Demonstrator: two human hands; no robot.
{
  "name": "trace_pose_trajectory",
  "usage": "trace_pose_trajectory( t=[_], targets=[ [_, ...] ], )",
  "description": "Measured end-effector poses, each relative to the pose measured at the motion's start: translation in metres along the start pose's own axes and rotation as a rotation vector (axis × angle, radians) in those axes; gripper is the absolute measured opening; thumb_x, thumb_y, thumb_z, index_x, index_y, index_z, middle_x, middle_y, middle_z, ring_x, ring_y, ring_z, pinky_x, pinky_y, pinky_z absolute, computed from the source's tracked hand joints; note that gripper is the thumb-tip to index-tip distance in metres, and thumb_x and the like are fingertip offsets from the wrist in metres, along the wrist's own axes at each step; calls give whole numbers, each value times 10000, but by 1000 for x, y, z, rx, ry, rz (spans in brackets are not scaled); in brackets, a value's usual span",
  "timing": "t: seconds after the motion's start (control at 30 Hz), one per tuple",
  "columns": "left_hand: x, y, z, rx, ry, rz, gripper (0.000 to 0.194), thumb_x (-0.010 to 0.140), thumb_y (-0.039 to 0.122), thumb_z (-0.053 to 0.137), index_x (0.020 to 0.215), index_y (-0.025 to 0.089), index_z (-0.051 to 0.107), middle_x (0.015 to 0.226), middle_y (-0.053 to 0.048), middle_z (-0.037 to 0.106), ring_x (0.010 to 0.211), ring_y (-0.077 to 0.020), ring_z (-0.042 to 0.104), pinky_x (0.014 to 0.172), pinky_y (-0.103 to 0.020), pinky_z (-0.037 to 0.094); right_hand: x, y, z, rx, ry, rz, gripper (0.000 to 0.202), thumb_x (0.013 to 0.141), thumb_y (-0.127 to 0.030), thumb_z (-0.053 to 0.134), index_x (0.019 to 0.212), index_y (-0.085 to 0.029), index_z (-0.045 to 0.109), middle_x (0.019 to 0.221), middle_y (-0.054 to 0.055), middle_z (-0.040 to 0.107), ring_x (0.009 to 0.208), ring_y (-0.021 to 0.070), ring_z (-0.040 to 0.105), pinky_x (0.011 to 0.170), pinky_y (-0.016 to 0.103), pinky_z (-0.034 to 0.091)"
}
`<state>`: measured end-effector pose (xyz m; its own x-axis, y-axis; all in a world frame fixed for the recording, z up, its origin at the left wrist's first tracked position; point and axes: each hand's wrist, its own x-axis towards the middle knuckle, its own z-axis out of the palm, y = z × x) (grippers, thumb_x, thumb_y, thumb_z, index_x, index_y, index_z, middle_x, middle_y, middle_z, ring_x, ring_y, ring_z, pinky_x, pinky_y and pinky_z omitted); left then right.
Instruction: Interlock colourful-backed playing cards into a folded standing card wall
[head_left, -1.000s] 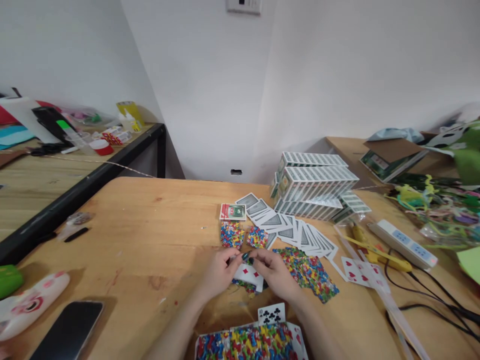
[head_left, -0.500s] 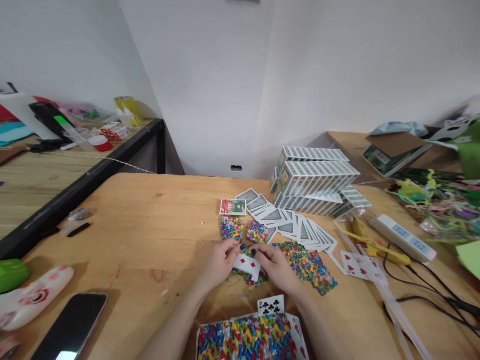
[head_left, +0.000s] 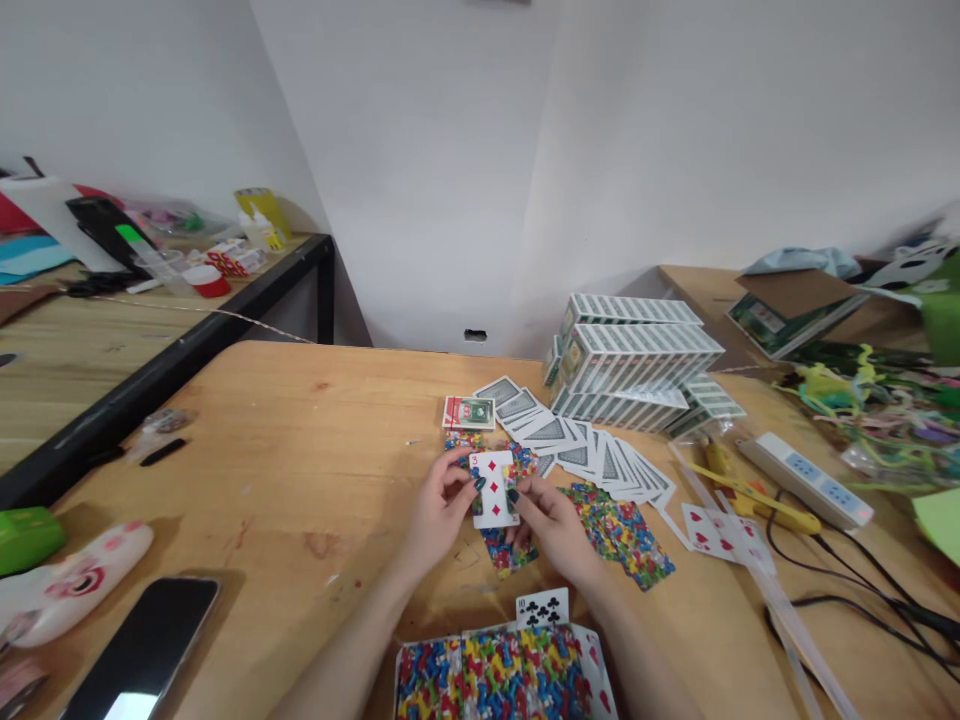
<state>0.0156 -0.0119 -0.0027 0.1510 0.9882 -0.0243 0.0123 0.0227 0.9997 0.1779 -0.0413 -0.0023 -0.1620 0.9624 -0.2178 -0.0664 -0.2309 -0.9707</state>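
A three of diamonds playing card (head_left: 493, 508) is held up facing me over the table, between both hands. My left hand (head_left: 441, 505) pinches its left edge, thumb on the face. On the right edge, the thumb of my right hand (head_left: 551, 522) presses against the card; its other fingers curl behind. A multicoloured patch shows at the card's right edge, but I cannot tell whether it is stuck on or behind. Beneath lies a multicoloured patterned piece (head_left: 508, 556). Nearest me, similar patterned pieces (head_left: 491, 675) lie in rows, with a ten of clubs (head_left: 541, 607) at their far edge.
Grey-backed cards (head_left: 574, 445) fan out beyond my hands, beside a card box (head_left: 469, 413). Striped boxes (head_left: 637, 355) are stacked at the back. On the right are a glue gun (head_left: 772, 510), a power strip (head_left: 806, 475) and cables. A phone (head_left: 142, 650) lies front left.
The card has been raised and turned from lying tilted and partly covered by my fingers to upright, its face now showing. Both hands have shifted slightly.
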Motion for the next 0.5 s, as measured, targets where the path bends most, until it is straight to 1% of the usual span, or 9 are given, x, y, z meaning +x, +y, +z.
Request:
trace_pose_trajectory(
  t=[0.1, 0.17, 0.2, 0.27, 0.33, 0.4, 0.5],
  targets=[
    [2, -2, -1, 0, 41, 0, 297, 753, 235, 534, 1035, 158, 485, 713, 4, 587, 660, -122, 558, 617, -227, 450, 0, 3, 2, -18, 27, -43, 228, 767, -419, 540, 757, -199, 482, 566, -48, 546, 486, 122, 559, 483, 238, 446],
    [2, -2, -1, 6, 31, -11, 262, 751, 237, 534, 999, 153, 513, 738, -9, 600, 665, -125, 564, 609, -228, 452, 1, 5, 3, -13, 76, -96, 229, 757, -387, 559, 868, -193, 511, 626, -38, 555, 524, 119, 544, 517, 245, 444],
    [1, -2, -1, 12, 23, -15, 259, 752, 237, 534, 997, 150, 526, 738, -11, 599, 659, -125, 562, 602, -227, 452, 2, 6, 3, -9, 103, -121, 275, 754, -371, 564, 953, -188, 509, 647, -33, 558, 538, 116, 531, 527, 243, 435],
    [0, -1, -1, 24, 7, -14, 305, 757, 238, 536, 1048, 149, 538, 723, -6, 588, 646, -120, 550, 595, -224, 448, 2, 7, 4, -6, 135, -154, 414, 758, -343, 559, 1123, -177, 458, 655, -34, 551, 549, 110, 497, 529, 234, 406],
    [-1, -1, -1, 21, -6, -5, 399, 764, 238, 536, 1154, 158, 506, 707, 5, 571, 635, -110, 532, 599, -219, 441, 2, 7, 4, -13, 136, -163, 506, 764, -331, 548, 1222, -171, 405, 639, -41, 531, 543, 103, 462, 515, 222, 373],
    [-1, -1, -2, 0, -38, -5, 479, 765, 237, 542, 1233, 174, 459, 713, 12, 560, 636, -101, 519, 610, -214, 437, 2, 7, 3, -13, 136, -163, 543, 764, -331, 545, 1260, -171, 390, 627, -44, 513, 539, 101, 436, 501, 215, 347],
    [-1, 1, -6, -39, -152, -41, 566, 736, 220, 579, 1279, 202, 419, 796, -1, 572, 665, -99, 527, 626, -214, 440, 2, 5, 2, 12, 146, -156, 564, 762, -337, 549, 1277, -170, 391, 606, -45, 491, 528, 102, 408, 489, 214, 325]
  ],
)
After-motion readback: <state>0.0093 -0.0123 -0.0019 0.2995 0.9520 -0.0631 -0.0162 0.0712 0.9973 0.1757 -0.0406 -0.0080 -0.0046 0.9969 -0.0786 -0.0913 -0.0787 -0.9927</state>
